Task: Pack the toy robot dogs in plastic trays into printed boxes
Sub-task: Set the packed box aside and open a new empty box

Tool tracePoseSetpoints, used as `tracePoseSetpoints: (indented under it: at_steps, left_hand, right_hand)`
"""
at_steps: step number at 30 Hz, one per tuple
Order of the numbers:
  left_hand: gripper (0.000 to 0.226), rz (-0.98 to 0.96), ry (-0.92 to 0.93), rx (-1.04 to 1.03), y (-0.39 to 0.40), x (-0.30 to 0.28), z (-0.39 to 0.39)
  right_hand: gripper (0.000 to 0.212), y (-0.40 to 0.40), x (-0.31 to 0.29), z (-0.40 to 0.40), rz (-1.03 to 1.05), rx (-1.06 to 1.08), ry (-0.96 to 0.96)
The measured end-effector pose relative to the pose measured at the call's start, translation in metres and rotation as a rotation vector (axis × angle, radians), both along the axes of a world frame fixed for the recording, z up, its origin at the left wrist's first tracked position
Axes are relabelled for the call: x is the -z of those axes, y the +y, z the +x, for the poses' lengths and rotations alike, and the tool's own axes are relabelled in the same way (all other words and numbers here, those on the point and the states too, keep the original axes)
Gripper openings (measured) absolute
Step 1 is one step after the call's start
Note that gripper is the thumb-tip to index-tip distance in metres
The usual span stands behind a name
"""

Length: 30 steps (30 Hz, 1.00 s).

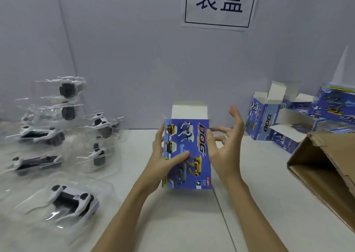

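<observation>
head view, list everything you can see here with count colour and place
blue printed "DOG" box: one, blue with a white top flap open, centre, held up off the table
clear plastic trays with white-and-black toy robot dogs: about seven, some stacked, left side of the table
open blue printed boxes: several, exact count unclear, white flaps up, far right by the wall
brown cardboard carton: one, open, tilted, right edge
white paper sign with dark characters: one, on the wall, top
white table: one, underneath everything
left hand: grips the box's left edge, thumb on its front
right hand: fingers spread, at the box's right edge
</observation>
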<state>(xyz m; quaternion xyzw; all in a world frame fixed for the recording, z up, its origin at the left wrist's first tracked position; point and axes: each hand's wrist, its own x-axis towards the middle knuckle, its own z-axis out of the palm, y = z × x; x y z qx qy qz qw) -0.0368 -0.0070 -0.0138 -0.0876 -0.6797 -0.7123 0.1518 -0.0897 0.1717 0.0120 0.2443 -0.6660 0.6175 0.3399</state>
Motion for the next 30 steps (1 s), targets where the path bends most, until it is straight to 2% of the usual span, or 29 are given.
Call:
tracePoseSetpoints:
  at_steps: [2, 4, 8, 10, 14, 17, 20, 23, 25, 26, 28, 30]
  left_hand:
    - [0.101, -0.008, 0.052, -0.102, -0.005, -0.005, 0.0]
    - [0.102, -0.046, 0.058, -0.1, -0.007, -0.007, -0.001]
    - [0.101, 0.032, 0.055, -0.03, -0.007, -0.007, -0.001]
    - [0.102, 0.07, 0.052, 0.041, -0.011, -0.007, -0.001]
    - [0.098, 0.04, 0.046, 0.098, -0.014, -0.011, 0.002]
    - [0.081, 0.005, 0.082, 0.068, -0.012, -0.012, 0.006]
    - [0.039, 0.059, 0.122, 0.061, -0.003, -0.016, 0.012]
    - [0.029, -0.035, 0.182, -0.133, 0.004, -0.026, 0.015]
    - [0.032, 0.007, 0.201, -0.174, 0.004, -0.032, 0.016]
    - [0.033, 0.045, 0.21, -0.158, 0.003, -0.034, 0.015]
    - [0.039, 0.097, 0.253, -0.125, 0.001, -0.038, 0.016]
    - [0.061, 0.095, 0.284, -0.116, 0.0, -0.037, 0.015]
  right_hand:
    - [0.064, -0.004, 0.0, 0.002, -0.037, -0.059, -0.088]
    - [0.06, -0.009, 0.001, 0.006, -0.024, -0.124, -0.176]
    - [0.078, -0.014, 0.003, 0.011, -0.168, -0.321, -0.222]
    - [0.077, -0.013, 0.002, 0.013, -0.154, -0.308, -0.255]
    - [0.06, -0.016, 0.002, 0.016, -0.038, -0.217, -0.241]
    - [0.044, -0.018, 0.001, 0.019, 0.052, -0.224, -0.19]
    - [0.029, -0.021, 0.001, 0.023, 0.076, -0.149, -0.101]
    - [0.013, -0.022, 0.003, 0.025, 0.012, -0.14, -0.085]
    - [0.007, -0.022, 0.003, 0.025, -0.024, -0.191, -0.159]
    - [0.009, -0.021, 0.003, 0.025, -0.043, -0.209, -0.166]
    - [0.035, -0.021, -0.002, 0.027, -0.102, -0.244, -0.122]
    - [0.057, -0.018, -0.003, 0.028, -0.137, -0.278, -0.109]
